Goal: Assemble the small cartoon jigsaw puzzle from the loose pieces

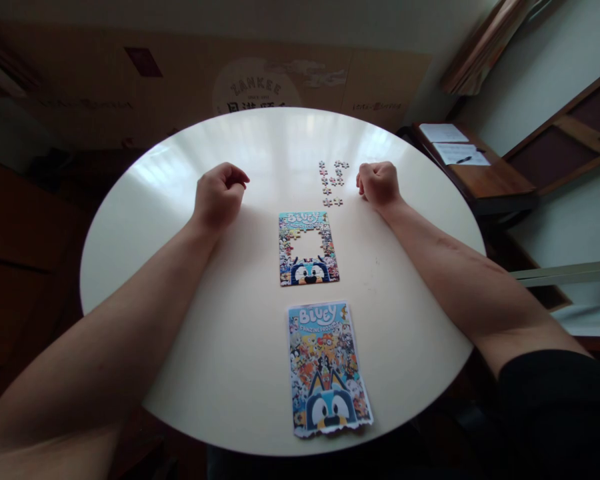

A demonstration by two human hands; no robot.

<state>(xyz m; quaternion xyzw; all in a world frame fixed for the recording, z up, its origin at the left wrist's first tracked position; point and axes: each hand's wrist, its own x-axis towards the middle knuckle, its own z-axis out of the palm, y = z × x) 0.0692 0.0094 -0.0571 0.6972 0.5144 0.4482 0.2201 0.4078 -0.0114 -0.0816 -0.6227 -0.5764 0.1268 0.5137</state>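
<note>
My left hand [221,193] rests on the white table in a loose fist, left of the jigsaw puzzle, with nothing showing in it. On the other side my right hand [379,183] is also curled into a fist, beside a cluster of loose puzzle pieces [339,180]. Between my arms lies a partly assembled Bluey jigsaw puzzle [310,270], with a gap in its middle where the table shows through. Nearer to me is a printed reference picture [325,367] of the same design, its lower edge torn. Neither hand touches the puzzle or the picture.
The round white table [240,360] carries all of this. At the right stands a brown wooden desk [460,173] with papers [460,153] and a pen on it. A printed cardboard panel [180,87] stands behind the table.
</note>
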